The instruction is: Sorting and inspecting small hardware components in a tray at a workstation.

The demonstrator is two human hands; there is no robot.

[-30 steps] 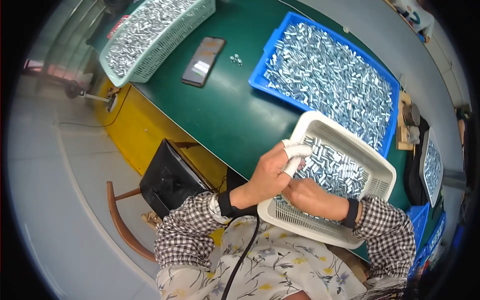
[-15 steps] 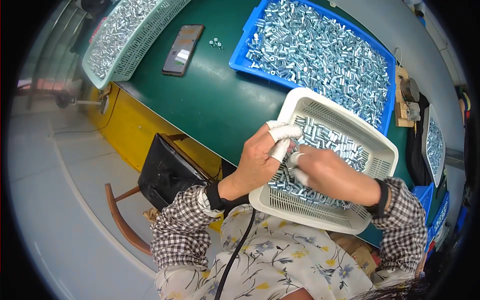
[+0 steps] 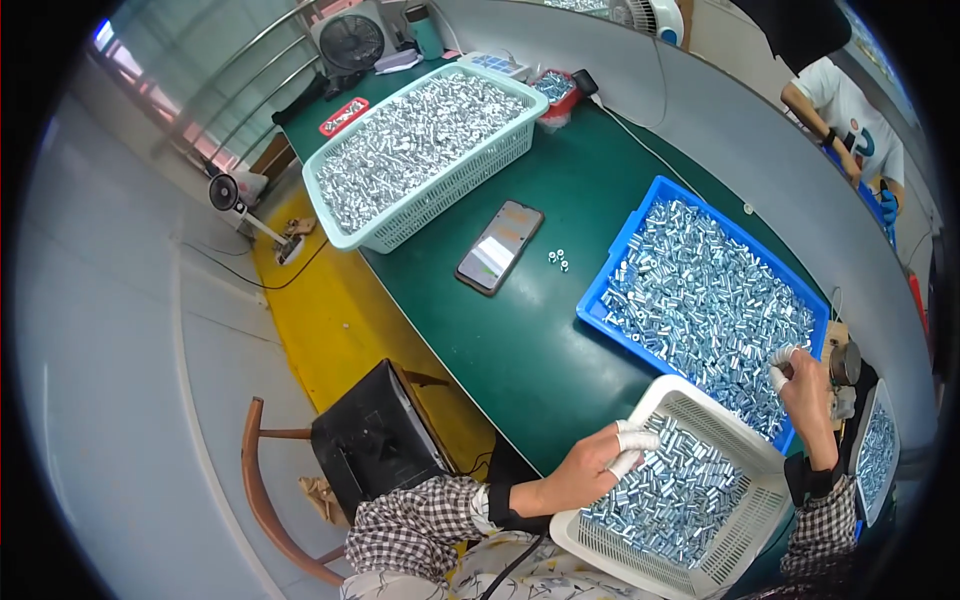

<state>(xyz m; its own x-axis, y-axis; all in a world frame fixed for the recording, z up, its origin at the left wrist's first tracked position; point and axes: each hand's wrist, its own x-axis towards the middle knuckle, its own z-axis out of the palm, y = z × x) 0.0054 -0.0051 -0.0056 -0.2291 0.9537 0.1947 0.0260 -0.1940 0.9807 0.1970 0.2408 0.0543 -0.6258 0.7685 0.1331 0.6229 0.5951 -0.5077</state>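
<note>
My left hand (image 3: 597, 463), with white tape around its fingertips, hangs over the left side of a cream plastic basket (image 3: 765, 480). Its thumb and fingers are closed together, and what they may hold is too small to make out. Short silvery metal sleeves (image 3: 690, 500) fill much of that basket. Beyond it stands a blue tray (image 3: 610, 325), heaped with similar metal sleeves (image 3: 710, 290). Above the tray's right side is my right hand (image 3: 803, 390), also taped. Its fingers bend into a pinch, and whatever is between them cannot be seen.
A pale green basket (image 3: 450, 160) of small metal parts stands at the far left. A phone (image 3: 500, 247) and several loose sleeves (image 3: 559, 260) lie on the green table (image 3: 500, 350). A black chair (image 3: 375, 440) is at left. Another person (image 3: 850, 110) works behind the partition.
My right hand has left the cream basket and moved to the blue tray's right side. My left hand stays over the basket. The view has tilted up, showing more of the far table.
</note>
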